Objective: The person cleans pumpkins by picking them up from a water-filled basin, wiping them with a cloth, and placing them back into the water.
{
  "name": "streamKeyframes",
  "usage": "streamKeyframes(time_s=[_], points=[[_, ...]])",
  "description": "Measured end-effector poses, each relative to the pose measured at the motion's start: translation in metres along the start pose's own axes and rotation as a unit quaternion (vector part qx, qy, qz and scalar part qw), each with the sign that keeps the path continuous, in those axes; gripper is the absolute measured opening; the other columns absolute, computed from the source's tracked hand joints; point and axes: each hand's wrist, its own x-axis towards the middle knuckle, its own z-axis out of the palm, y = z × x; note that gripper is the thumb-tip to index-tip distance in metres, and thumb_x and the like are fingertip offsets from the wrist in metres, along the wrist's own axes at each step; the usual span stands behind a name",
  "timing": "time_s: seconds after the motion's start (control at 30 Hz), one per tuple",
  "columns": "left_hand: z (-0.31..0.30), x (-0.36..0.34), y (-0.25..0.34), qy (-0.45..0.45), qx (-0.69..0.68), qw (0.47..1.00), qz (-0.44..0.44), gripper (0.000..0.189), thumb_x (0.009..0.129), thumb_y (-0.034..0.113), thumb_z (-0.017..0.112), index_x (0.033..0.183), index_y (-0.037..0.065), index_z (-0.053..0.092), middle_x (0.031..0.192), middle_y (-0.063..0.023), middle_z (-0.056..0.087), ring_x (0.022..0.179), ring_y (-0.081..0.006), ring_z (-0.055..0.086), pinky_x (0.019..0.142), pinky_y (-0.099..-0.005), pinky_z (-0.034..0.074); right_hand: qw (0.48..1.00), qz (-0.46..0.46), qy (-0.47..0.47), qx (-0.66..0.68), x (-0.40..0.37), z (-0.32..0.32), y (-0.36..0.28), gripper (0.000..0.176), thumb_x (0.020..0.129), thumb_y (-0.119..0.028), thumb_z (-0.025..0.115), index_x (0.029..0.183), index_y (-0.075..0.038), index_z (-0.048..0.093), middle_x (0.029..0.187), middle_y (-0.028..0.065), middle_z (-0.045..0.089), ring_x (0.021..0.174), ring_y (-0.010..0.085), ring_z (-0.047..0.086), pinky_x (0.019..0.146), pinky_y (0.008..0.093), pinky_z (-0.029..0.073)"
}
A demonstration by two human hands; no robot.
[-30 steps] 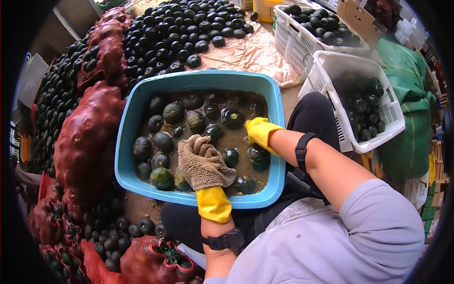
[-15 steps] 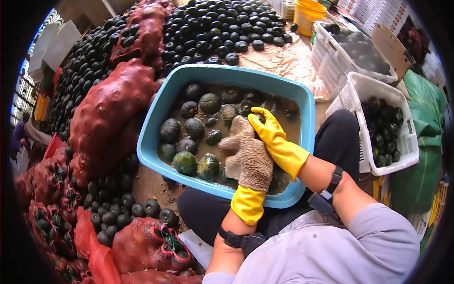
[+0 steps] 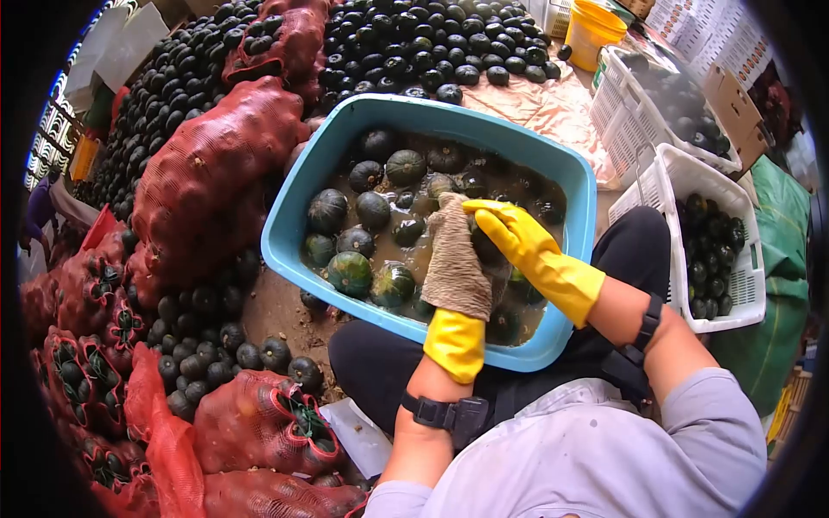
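Note:
A blue tub of muddy water holds several dark green squashes. My left hand, in a yellow glove with a brown fuzzy mitt over it, is above the water in the tub's right half. Its fingers are pressed together around something dark that I cannot make out. Close beside it, my right hand wears a yellow rubber glove, its fingertips touching the top of the mitt. The right fingers curve over a dark rounded squash, mostly hidden between both hands.
Red mesh sacks lie to the left. Heaps of squashes fill the back. White crates with squashes, a yellow bucket and a green sack are at the right. Loose squashes lie on the floor.
The view has shifted, so the tub appears higher and further right. The mitt has turned more upright and narrower, and my right hand's fingers now reach left across its top.

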Motion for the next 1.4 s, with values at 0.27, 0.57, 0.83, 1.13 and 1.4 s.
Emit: streamKeyframes(time_s=[0.27,0.57,0.83,1.13,1.4], points=[[-0.024,0.009,0.024,-0.077,0.172,0.98,-0.059,0.054,0.078,0.03,0.087,0.124,0.011,0.068,0.115,-0.0124,0.074,0.109,-0.0337,0.072,0.093,-0.0432,0.058,0.923,0.106,0.148,0.34,-0.003,0.041,-0.007,0.033,0.114,-0.021,0.058,0.145,-0.009,0.064,0.131,0.0061,0.074,0.107,0.0116,0.069,0.097,0.0302,0.057],[-0.062,0.031,0.059,-0.093,0.1,0.989,0.057,0.072,0.062,0.031,0.091,0.127,0.008,0.068,0.119,-0.0169,0.074,0.104,-0.0421,0.073,0.095,-0.0468,0.057,0.984,0.035,-0.123,-0.128,-0.021,-0.01,-0.054,0.058,0.103,-0.023,0.07,0.158,-0.014,0.051,0.154,0.014,0.059,0.141,0.0291,0.058,0.119,0.0402,0.044],[-0.014,0.019,0.054,0.037,-0.043,0.968,-0.244,0.032,0.091,0.008,0.072,0.123,0.007,0.071,0.116,-0.0093,0.077,0.107,-0.0222,0.074,0.098,-0.0344,0.058,0.948,0.168,0.06,0.264,-0.03,0.026,0.044,0.058,0.105,-0.029,0.068,0.158,-0.014,0.05,0.149,0.007,0.064,0.132,0.023,0.064,0.107,0.0407,0.054],[-0.033,0.029,0.055,-0.142,0.142,0.972,0.121,0.046,0.087,0.023,0.078,0.128,0.004,0.066,0.121,-0.013,0.073,0.113,-0.0264,0.07,0.103,-0.0371,0.055,0.873,0.174,0.043,0.453,-0.04,0.038,0.017,0.073,0.094,-0.021,0.084,0.157,-0.015,0.046,0.151,0.0135,0.056,0.138,0.0272,0.055,0.12,0.0453,0.043],[-0.022,0.015,0.061,0.025,-0.331,0.86,-0.387,0.05,0.102,0.046,0.051,0.108,0.004,0.076,0.1,-0.0153,0.076,0.088,-0.0331,0.073,0.075,-0.0402,0.058,0.932,0.161,0.149,0.29,-0.057,-0.024,-0.007,0.065,0.089,-0.012,0.087,0.146,-0.012,0.056,0.136,0.0082,0.066,0.12,0.0194,0.065,0.109,0.0401,0.052]])
